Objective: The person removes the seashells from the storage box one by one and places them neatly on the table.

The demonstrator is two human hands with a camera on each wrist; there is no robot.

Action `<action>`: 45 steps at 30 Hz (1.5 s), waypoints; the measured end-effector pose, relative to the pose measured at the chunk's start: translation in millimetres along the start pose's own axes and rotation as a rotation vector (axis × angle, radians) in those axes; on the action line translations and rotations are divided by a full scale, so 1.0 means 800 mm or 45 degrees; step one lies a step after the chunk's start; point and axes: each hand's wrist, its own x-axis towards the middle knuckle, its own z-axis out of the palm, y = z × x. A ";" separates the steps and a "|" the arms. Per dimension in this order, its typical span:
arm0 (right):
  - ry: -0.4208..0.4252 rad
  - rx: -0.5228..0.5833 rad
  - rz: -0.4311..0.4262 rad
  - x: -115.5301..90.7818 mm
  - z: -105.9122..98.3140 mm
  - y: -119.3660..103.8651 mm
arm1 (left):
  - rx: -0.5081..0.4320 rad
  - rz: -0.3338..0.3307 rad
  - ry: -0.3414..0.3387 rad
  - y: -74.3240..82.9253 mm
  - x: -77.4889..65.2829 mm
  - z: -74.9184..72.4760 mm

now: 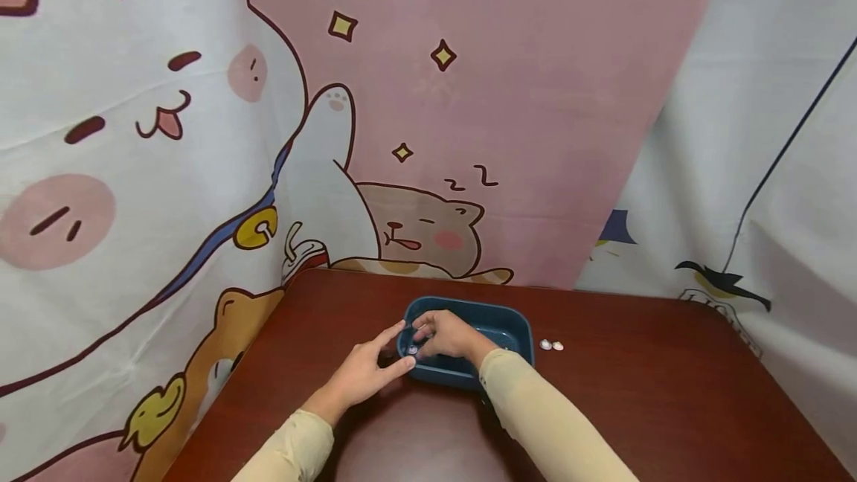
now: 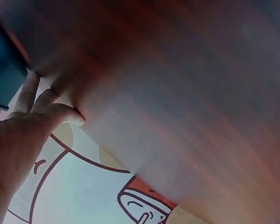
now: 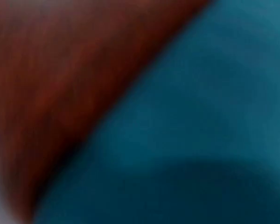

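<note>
My left hand [image 1: 364,372] spreads relaxed fingers around the left end of a teal rectangular tub [image 1: 445,376]. A small pale round piece [image 1: 412,349] lies inside there, beside my right hand [image 1: 450,335], whose bent fingers reach in; whether they grasp anything, I cannot tell.

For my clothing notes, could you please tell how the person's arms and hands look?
The left sleeve and right sleeve are long, pale cream, ending around the wrists. The left hand and right hand wear no gloves.
</note>
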 end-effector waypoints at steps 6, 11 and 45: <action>0.163 -0.123 -0.016 0.013 0.024 0.003 | 0.009 0.021 0.017 0.000 0.002 0.002; 0.225 -0.195 -0.020 0.014 0.031 0.003 | 0.010 0.002 0.013 -0.002 0.002 0.003; 0.374 0.338 0.110 -0.034 -0.039 0.011 | 0.037 0.006 0.017 -0.005 0.004 0.008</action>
